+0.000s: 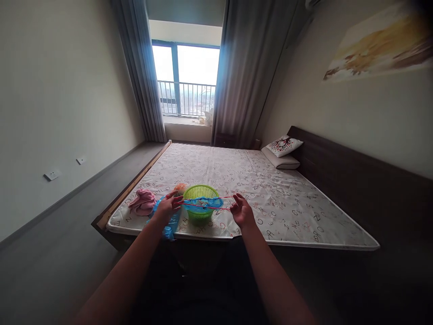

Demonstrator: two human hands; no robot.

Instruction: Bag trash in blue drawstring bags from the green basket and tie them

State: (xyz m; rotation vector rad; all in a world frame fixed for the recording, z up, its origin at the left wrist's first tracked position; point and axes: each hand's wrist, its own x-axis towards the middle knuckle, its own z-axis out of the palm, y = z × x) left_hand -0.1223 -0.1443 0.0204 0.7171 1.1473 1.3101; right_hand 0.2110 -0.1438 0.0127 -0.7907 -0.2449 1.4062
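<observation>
A red cord (227, 197) runs taut in two strands between my hands. My left hand (165, 208) pinches its left end, and my right hand (242, 211) grips the right end with the fingers curled. Midway along the strands is a thin blue piece (211, 203), perhaps plastic or fabric; its exact kind cannot be told. Behind and below it, a green plastic basket (199, 218) stands on the mattress. Beside my left hand lies a crumpled blue plastic bag (172, 224), partly hidden by that hand.
A pink cloth (144, 202) lies bunched at the left corner of the patterned mattress (287, 207). Something orange (179, 187) sits left of the basket. Two pillows (284, 146) rest by the dark headboard (352, 164). Beyond the bed are a window and grey curtains (252, 67).
</observation>
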